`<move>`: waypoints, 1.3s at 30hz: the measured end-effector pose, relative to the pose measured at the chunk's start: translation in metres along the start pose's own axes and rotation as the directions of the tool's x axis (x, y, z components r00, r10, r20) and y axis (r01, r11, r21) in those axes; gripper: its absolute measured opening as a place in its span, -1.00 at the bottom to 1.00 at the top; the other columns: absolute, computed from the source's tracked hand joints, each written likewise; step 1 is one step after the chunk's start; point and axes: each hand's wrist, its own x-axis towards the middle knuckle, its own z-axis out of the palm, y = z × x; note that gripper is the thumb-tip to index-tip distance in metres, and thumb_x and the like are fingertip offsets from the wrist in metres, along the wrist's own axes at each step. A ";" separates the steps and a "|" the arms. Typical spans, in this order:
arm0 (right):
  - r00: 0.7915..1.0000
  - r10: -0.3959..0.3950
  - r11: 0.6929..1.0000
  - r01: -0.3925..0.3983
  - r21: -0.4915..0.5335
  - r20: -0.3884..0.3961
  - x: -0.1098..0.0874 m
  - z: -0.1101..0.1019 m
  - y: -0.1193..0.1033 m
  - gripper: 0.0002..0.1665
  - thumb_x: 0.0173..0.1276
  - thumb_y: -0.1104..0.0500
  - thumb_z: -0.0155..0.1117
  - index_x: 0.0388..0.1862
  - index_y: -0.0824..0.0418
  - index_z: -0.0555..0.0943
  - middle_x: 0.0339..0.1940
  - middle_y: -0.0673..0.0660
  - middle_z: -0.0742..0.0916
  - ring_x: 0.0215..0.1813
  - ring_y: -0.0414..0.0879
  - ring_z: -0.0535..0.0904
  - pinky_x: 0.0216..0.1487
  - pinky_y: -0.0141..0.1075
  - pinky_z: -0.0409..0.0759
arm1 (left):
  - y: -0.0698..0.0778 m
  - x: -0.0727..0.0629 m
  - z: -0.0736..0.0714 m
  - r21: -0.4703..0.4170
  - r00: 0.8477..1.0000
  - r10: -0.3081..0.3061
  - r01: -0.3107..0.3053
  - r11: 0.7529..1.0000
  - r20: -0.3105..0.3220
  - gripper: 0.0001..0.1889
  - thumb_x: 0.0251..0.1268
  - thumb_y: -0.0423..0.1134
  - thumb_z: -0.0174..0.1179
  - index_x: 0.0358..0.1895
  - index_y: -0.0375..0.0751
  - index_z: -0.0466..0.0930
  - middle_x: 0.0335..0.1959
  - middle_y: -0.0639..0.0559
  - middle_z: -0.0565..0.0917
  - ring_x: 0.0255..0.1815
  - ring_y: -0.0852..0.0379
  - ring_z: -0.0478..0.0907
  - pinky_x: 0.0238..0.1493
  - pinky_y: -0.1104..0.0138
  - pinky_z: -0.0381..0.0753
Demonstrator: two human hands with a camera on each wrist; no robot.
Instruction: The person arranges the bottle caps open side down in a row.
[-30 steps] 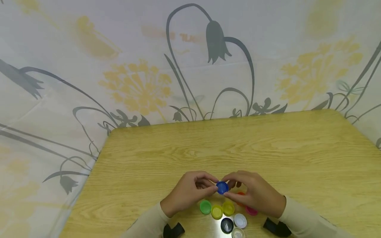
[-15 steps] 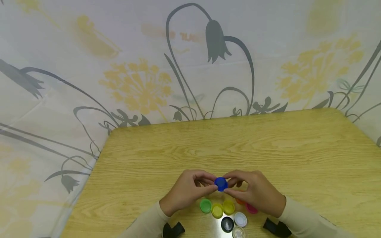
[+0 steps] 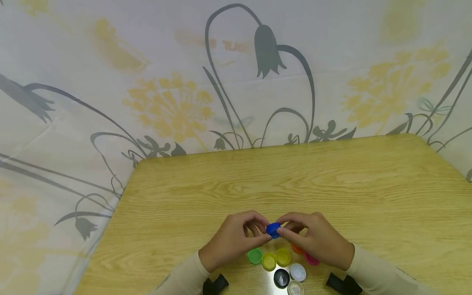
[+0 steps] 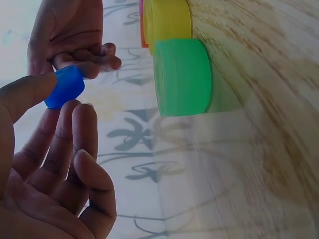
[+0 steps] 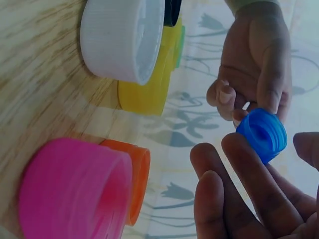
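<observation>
A small blue bottle cap [image 3: 273,230] is held up between both hands over the table. My left hand [image 3: 236,237] pinches it between thumb and fingertips from the left. From the other side, my right hand [image 3: 317,237] curves its thumb and forefinger about the cap's right edge. The right wrist view shows the blue cap's hollow side, with the right thumb tip at a small gap from its wall. In the left wrist view the cap's side shows, the left thumb pressed on it. The other fingers of both hands are loosely bent.
Below the hands lie a green cap [image 3: 255,256], two yellow caps [image 3: 283,257], a black cap [image 3: 282,278], a white cap [image 3: 298,272] and a clear cap [image 3: 295,288]. An orange cap [image 5: 141,172] and a pink cap [image 5: 70,189] are partly under the right hand. Patterned cloth [image 3: 236,82] borders the wooden table [image 3: 236,180].
The blue cap has been turned and tilted between the fingers, from its round face toward the head camera to its side. Both hands have stayed nearly in place; the other caps have not moved.
</observation>
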 end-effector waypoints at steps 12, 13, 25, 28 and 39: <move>1.000 0.028 0.999 -0.028 0.028 0.015 0.000 0.000 -0.001 -0.87 0.50 0.12 0.22 -0.09 0.10 0.67 -0.29 -0.07 0.82 -0.25 -0.22 0.74 -0.22 -0.37 0.65 | 0.002 -0.002 0.002 0.064 0.995 0.096 -0.098 0.993 0.033 -0.80 0.33 -0.21 0.34 -0.03 0.02 0.61 -0.28 0.13 0.74 -0.43 0.44 0.57 -0.35 0.47 0.63; 1.000 0.025 0.999 -0.025 0.028 0.014 0.000 0.000 -0.001 -0.87 0.50 0.12 0.22 -0.10 0.09 0.67 -0.30 -0.06 0.82 -0.25 -0.23 0.74 -0.22 -0.37 0.65 | 0.002 -0.002 0.002 0.066 0.995 0.096 -0.098 0.993 0.032 -0.80 0.32 -0.22 0.34 -0.03 0.02 0.61 -0.27 0.13 0.75 -0.44 0.44 0.57 -0.35 0.48 0.63; 0.998 0.058 0.995 -0.061 0.076 0.037 0.003 0.000 -0.002 -0.84 0.47 0.08 0.26 -0.06 0.08 0.66 -0.23 -0.11 0.81 -0.20 -0.23 0.74 -0.19 -0.35 0.66 | 0.001 -0.003 -0.002 -0.016 0.998 0.058 -0.058 0.998 0.026 -0.82 0.33 -0.08 0.33 -0.09 0.00 0.64 -0.22 0.08 0.76 -0.44 0.35 0.63 -0.39 0.43 0.64; 0.993 0.097 0.986 -0.104 0.130 0.060 0.006 0.001 -0.003 -0.81 0.46 0.06 0.27 -0.04 0.09 0.66 -0.21 -0.09 0.82 -0.17 -0.23 0.74 -0.17 -0.35 0.67 | 0.000 -0.003 -0.004 -0.031 0.999 0.033 -0.032 0.999 0.018 -0.82 0.32 -0.08 0.35 -0.11 -0.01 0.65 -0.24 0.08 0.76 -0.45 0.33 0.64 -0.41 0.42 0.64; 0.982 0.115 0.989 -0.127 0.074 0.149 0.038 0.002 -0.006 -0.64 0.39 0.00 0.36 0.05 0.17 0.70 -0.15 -0.02 0.81 -0.12 -0.27 0.72 -0.11 -0.38 0.68 | -0.006 -0.007 -0.018 -0.022 0.991 -0.014 0.011 1.000 -0.134 -0.80 0.25 -0.08 0.40 -0.11 0.05 0.67 -0.17 0.17 0.75 -0.35 0.26 0.68 -0.29 0.38 0.68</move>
